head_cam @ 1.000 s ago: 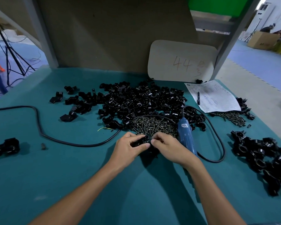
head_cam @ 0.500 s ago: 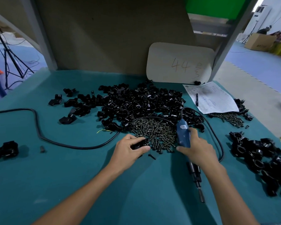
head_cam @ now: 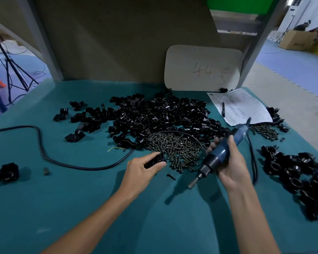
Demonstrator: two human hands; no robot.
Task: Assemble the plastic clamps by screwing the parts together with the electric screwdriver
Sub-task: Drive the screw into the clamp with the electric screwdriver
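The right grip [head_cam: 231, 167] is closed round the blue barrel of the screwdriver [head_cam: 222, 153], with the fingers curled over it. The tool is held tilted: the bit is aimed down and to the left, and the cord end is raised toward the far right. The bit is kept clear of the worktop [head_cam: 81, 208], and its shadow is thrown on the teal surface below.

Over to the left grip [head_cam: 141, 171], where a black clamp [head_cam: 154, 159] is pinched between thumb and fingers. It is held low at the near-left edge of the screw heap [head_cam: 174, 145]. The bit and the clamp are apart, and 1 loose screw [head_cam: 171, 176] is seen lying between the 2 hands.

Behind the screws, a big pile of clamp parts [head_cam: 154, 114] is spread across the middle of the worktop, with a few pieces scattered to its left. The black cord [head_cam: 44, 149] is looped from the left edge, round the screw heap and past the right wrist.

At the right edge, a cluster of clamps [head_cam: 292, 173] is heaped. Further back, a smaller screw pile [head_cam: 264, 131] is seen beside a printed sheet [head_cam: 240, 109] with a pen [head_cam: 223, 109] on it. A white board [head_cam: 202, 68] marked 44 is propped against the back panel. At the far left, 1 lone clamp [head_cam: 4, 173] is seen well apart from everything else.
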